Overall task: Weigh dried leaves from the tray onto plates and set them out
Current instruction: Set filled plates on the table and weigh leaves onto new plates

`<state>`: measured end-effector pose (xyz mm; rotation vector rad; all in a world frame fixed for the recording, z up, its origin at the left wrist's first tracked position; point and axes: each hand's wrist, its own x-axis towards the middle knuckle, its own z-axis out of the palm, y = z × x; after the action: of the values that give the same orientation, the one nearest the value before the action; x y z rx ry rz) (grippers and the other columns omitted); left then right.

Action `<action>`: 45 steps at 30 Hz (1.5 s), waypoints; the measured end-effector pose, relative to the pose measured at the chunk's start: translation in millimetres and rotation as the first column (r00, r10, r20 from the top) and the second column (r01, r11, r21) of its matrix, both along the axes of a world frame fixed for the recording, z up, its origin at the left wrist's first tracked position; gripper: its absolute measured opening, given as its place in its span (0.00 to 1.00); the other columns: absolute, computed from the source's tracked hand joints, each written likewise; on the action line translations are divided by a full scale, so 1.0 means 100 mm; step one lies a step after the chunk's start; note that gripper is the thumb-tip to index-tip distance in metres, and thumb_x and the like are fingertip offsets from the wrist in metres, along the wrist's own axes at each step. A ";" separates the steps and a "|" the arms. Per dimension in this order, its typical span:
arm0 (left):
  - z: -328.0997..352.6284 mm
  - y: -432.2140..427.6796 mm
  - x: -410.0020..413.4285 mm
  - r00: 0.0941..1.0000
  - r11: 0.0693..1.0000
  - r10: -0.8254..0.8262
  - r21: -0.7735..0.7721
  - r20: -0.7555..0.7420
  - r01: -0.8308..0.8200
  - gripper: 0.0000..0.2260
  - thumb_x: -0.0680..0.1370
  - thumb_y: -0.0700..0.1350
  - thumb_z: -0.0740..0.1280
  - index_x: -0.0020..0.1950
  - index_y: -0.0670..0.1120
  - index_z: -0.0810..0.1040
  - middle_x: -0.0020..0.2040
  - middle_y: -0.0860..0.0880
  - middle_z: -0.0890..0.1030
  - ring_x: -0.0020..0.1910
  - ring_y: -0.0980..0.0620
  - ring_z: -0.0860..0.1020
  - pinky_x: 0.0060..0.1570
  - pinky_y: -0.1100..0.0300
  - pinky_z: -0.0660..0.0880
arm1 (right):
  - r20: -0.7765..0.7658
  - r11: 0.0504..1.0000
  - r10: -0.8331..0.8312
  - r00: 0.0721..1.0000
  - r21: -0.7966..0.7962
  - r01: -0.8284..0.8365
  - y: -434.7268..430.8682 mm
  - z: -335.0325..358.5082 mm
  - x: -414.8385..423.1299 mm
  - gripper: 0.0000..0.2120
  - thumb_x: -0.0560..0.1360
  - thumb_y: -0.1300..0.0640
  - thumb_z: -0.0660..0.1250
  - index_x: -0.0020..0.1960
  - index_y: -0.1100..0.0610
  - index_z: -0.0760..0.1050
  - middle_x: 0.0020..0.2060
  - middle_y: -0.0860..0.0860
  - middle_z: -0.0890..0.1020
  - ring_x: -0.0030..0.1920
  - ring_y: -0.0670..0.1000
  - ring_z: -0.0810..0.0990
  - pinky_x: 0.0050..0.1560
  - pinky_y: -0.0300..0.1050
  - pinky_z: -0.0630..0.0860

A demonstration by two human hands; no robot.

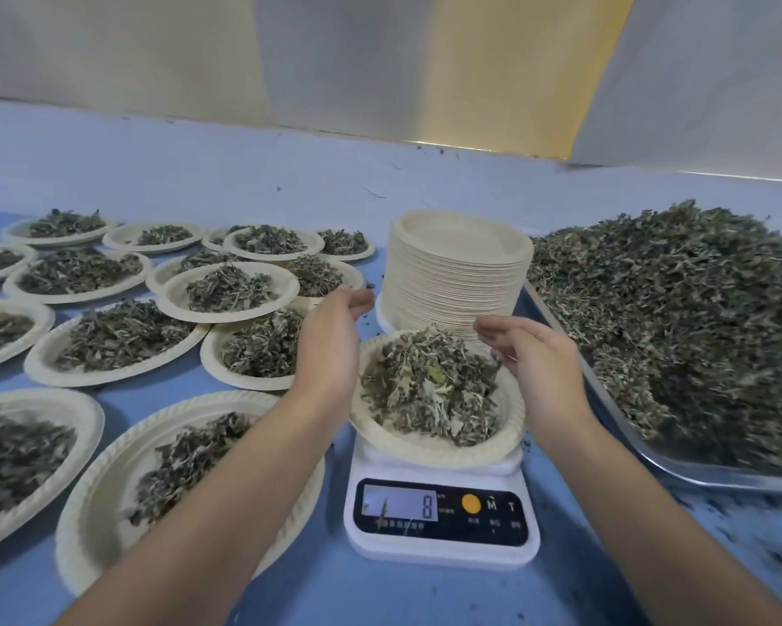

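A cream paper plate (429,447) heaped with dried leaves (429,386) sits on a white digital scale (441,517); its display shows an 8. My left hand (335,341) hovers just left of the plate, fingers straight, palm facing right. My right hand (533,354) hovers at the plate's right rim, fingers relaxed and pointing left. Neither hand holds anything. A metal tray (678,467) on the right carries a large pile of dried leaves (678,309).
A tall stack of empty paper plates (456,273) stands behind the scale. Several filled plates (122,341) cover the blue table (325,589) on the left, one (109,490) under my left forearm. A wall runs along the back. Leaf crumbs lie near the tray.
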<state>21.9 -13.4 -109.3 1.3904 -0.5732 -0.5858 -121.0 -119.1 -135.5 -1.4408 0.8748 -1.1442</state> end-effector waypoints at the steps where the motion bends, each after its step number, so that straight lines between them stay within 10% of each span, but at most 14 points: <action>1: 0.00 0.00 -0.01 1.000 1.000 0.000 0.014 -0.002 0.000 0.17 0.82 0.47 0.51 0.60 0.47 0.78 0.61 0.51 0.78 0.59 0.55 0.72 0.56 0.58 0.61 | 0.004 1.000 0.004 1.000 0.009 -0.004 0.00 0.00 -0.01 0.17 0.74 0.70 0.58 0.45 0.55 0.83 0.45 0.48 0.86 0.50 0.45 0.83 0.50 0.34 0.75; 22: 0.00 0.03 0.35 0.988 0.990 -0.042 0.126 -0.150 0.061 0.20 0.69 0.21 0.63 0.46 0.44 0.81 0.53 0.48 0.81 0.57 0.43 0.78 0.61 0.48 0.74 | 0.048 0.997 -0.023 0.999 0.079 0.019 0.23 0.06 0.08 0.17 0.73 0.72 0.58 0.46 0.56 0.82 0.47 0.50 0.85 0.53 0.48 0.81 0.59 0.44 0.75; 27: 0.11 0.14 0.52 0.973 0.996 0.009 0.090 -0.229 0.012 0.18 0.71 0.21 0.62 0.47 0.42 0.80 0.50 0.48 0.81 0.43 0.46 0.82 0.35 0.56 0.81 | -0.050 0.995 0.071 0.996 0.072 -0.067 0.26 0.12 0.11 0.15 0.75 0.69 0.62 0.55 0.54 0.78 0.49 0.44 0.82 0.48 0.36 0.79 0.46 0.30 0.75; 34: 0.18 0.24 0.79 0.969 0.994 0.095 0.074 -0.227 -0.080 0.19 0.70 0.21 0.61 0.45 0.43 0.79 0.51 0.47 0.81 0.48 0.45 0.81 0.40 0.54 0.79 | -0.243 0.969 0.179 0.953 0.213 -0.127 0.26 0.25 0.31 0.08 0.71 0.66 0.71 0.50 0.60 0.81 0.48 0.59 0.84 0.47 0.53 0.82 0.53 0.48 0.79; 37: 0.21 0.30 0.87 0.979 0.982 0.172 0.097 -0.108 -0.162 0.17 0.70 0.24 0.64 0.45 0.45 0.79 0.53 0.47 0.81 0.52 0.44 0.80 0.54 0.50 0.78 | -0.285 0.966 0.199 0.938 0.218 -0.139 0.30 0.36 0.46 0.06 0.70 0.67 0.73 0.42 0.58 0.80 0.48 0.63 0.83 0.46 0.56 0.82 0.58 0.54 0.78; 40: 0.31 0.37 0.82 0.948 0.952 0.283 0.074 0.149 -0.296 0.14 0.74 0.32 0.65 0.53 0.48 0.79 0.54 0.51 0.80 0.39 0.56 0.78 0.38 0.65 0.78 | -0.315 0.970 0.210 0.926 0.188 -0.156 0.33 0.46 0.66 0.07 0.69 0.68 0.73 0.37 0.58 0.80 0.46 0.63 0.84 0.42 0.54 0.79 0.57 0.54 0.78; 45: 0.50 0.40 0.62 0.813 0.924 0.369 -0.081 0.451 -0.375 0.12 0.76 0.39 0.62 0.54 0.50 0.80 0.47 0.58 0.79 0.40 0.57 0.78 0.42 0.60 0.75 | -0.321 0.956 0.280 0.905 0.177 -0.234 0.43 0.42 1.09 0.04 0.68 0.69 0.73 0.37 0.63 0.80 0.27 0.55 0.79 0.25 0.48 0.76 0.29 0.36 0.77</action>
<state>84.0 26.7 -59.7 1.6119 -0.6465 0.0698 -12.4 -76.3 -93.8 -1.6151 0.9463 -0.6319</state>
